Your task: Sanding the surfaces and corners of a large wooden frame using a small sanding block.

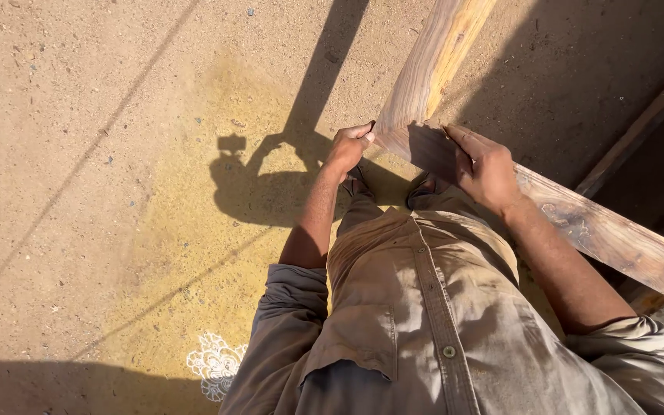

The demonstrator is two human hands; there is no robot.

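Two hands on the wooden plank point(424, 142) — left hand point(350, 146) curled over its near corner, steadying. Right hand point(486, 165) flat on top, fingers point(459, 138) spread, gripping nothing — pressing down.

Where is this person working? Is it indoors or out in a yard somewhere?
Most likely outdoors, in a sunlit yard or open-air woodworking spot. The sandy ground carries hard shadows, yellowish sawdust-like powder is spread over it, and both hands, left hand and right hand, rest on rough wooden beams.
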